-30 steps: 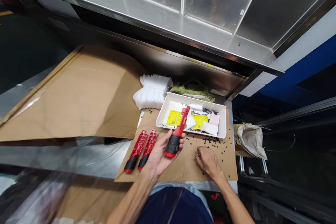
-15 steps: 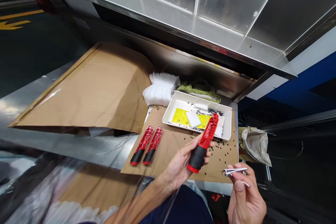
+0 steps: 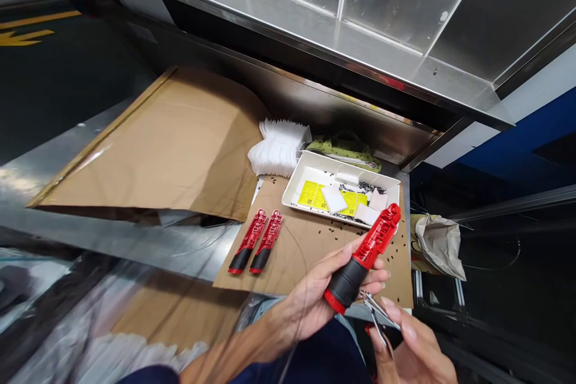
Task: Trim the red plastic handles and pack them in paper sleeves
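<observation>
My left hand [image 3: 321,294] is closed around a red-and-black tool handle [image 3: 363,257], holding it up with the red end pointing toward the far right. My right hand [image 3: 407,345] pinches metal tweezers [image 3: 377,311], whose tips sit just under the black end of the handle. Two more red-and-black handles [image 3: 256,242] lie side by side on the brown cardboard mat [image 3: 310,246]. A white tray [image 3: 342,197] behind them holds yellow labels, white pads and small black parts.
Small black parts [image 3: 396,249] are scattered on the mat near the tray. A stack of white pads [image 3: 278,151] sits left of the tray. A large folded cardboard sheet [image 3: 157,144] lies to the left, a crumpled bag [image 3: 438,239] to the right, and a steel shelf [image 3: 315,30] overhead.
My right hand rose from the scattered black parts with the tweezers and came in under the handle. My left hand carried the handle to the right and toward me.
</observation>
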Available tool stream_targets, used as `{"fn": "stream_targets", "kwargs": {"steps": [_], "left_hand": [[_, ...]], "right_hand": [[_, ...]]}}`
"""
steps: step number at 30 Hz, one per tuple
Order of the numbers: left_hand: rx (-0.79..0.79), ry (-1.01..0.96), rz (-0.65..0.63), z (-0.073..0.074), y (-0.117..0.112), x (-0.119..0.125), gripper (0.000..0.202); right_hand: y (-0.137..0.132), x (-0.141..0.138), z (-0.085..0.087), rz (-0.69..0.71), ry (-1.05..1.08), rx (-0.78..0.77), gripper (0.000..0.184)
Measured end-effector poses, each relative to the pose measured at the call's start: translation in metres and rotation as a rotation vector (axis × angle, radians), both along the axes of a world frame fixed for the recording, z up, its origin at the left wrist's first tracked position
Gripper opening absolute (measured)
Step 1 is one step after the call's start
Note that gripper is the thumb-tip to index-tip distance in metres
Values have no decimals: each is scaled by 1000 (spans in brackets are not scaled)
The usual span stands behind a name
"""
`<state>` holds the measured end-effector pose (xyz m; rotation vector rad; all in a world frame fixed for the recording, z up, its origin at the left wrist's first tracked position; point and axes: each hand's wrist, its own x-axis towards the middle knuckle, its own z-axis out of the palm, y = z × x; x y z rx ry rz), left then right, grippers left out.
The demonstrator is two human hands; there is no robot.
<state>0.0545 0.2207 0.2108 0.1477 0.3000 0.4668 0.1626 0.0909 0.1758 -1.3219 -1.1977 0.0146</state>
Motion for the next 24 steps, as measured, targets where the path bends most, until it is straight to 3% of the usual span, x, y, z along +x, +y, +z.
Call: {"fn": "stream_targets", "kwargs": {"steps": [10, 16, 24], "left_hand": [[-16, 9, -19, 3, -2, 2, 36], [-61, 60, -23, 3, -4, 2, 39], [-94, 111, -12, 8, -3, 5, 36]], "right_hand": [[1, -1, 6, 6, -58, -30, 65], [11, 0, 10, 3, -140, 70, 62], [23, -9, 24, -38, -54, 123, 49]]}}
